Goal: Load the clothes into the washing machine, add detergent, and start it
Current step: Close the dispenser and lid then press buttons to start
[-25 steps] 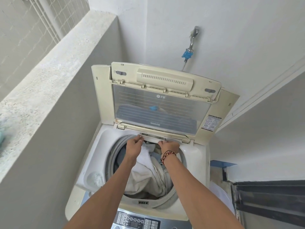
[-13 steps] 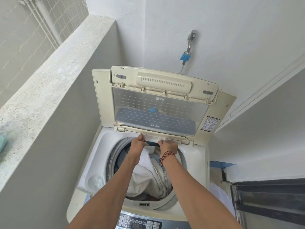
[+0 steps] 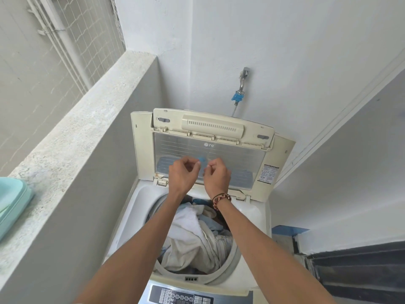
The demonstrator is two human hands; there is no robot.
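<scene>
Both hands, left hand (image 3: 183, 174) and right hand (image 3: 217, 175), are lifting off the drum rim to frame centre, grips loosely curled, empty; clothes (image 3: 197, 238) loaded, detergent step pending.

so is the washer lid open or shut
Open: the lid stands folded up at the back, leaving the clothes in the drum exposed.
</scene>
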